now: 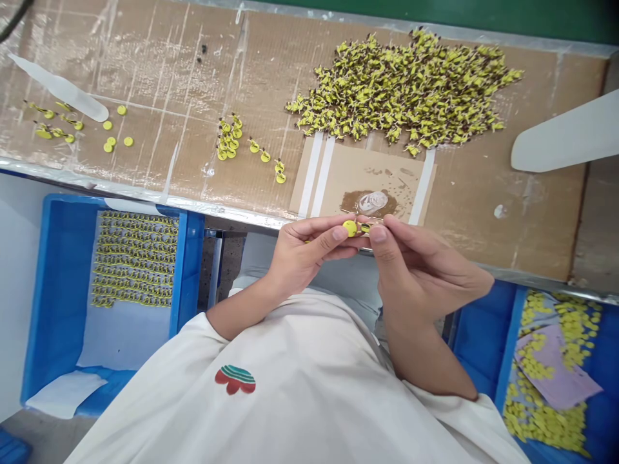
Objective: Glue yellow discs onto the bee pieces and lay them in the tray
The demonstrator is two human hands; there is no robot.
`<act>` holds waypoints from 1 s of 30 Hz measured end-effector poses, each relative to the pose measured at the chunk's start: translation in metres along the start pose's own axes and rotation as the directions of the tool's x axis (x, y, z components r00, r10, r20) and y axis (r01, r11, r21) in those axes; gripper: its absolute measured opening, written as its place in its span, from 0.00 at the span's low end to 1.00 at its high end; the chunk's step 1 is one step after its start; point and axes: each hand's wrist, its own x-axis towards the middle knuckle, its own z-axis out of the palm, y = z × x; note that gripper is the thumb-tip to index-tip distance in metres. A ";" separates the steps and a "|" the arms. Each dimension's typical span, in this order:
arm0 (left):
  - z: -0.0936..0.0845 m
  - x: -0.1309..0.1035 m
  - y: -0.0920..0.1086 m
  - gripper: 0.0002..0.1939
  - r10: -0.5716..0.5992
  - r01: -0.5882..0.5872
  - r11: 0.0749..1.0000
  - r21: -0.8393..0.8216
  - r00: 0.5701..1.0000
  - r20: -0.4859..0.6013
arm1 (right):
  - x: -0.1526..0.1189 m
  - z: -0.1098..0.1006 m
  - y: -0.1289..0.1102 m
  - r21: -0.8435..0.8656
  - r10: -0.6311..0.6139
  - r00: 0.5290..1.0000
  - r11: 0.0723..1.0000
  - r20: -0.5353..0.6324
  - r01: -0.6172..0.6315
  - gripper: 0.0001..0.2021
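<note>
My left hand (302, 254) pinches a small round yellow disc (349, 228) between thumb and fingers. Close against it, my right hand (416, 267) grips a tiny yellow figurine (366, 228) with thumb and forefinger. The two pieces are at most a hair apart; whether they touch I cannot tell. Both hands are over the table's front edge, just in front of a cardboard sheet (348, 164) with white tape strips. A clear, wet-looking blob (373, 202) lies on that sheet within a dark stain.
Behind the sheet spreads a large pile of yellow-and-dark figurines (406, 90). Disc-based figurines (228, 138) stand to its left. A blue crate (186, 277) at left holds rows of figurines; another crate (512, 348) at right holds yellow discs. White tapered objects (565, 135) intrude at both sides.
</note>
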 end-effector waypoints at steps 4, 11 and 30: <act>-0.001 0.000 0.000 0.15 -0.022 0.023 0.999 0.033 0.999 -0.025 | 0.000 -0.001 0.001 -0.021 -0.007 1.000 1.000 0.001 0.007 0.13; -0.001 0.000 -0.002 0.11 0.020 -0.020 1.000 -0.003 1.000 0.015 | 0.001 -0.002 0.002 -0.045 -0.053 0.999 0.998 0.008 0.053 0.14; -0.003 0.001 -0.002 0.10 0.016 -0.016 0.999 0.034 1.000 0.001 | 0.005 -0.004 0.002 -0.143 -0.249 0.964 0.955 0.090 0.259 0.19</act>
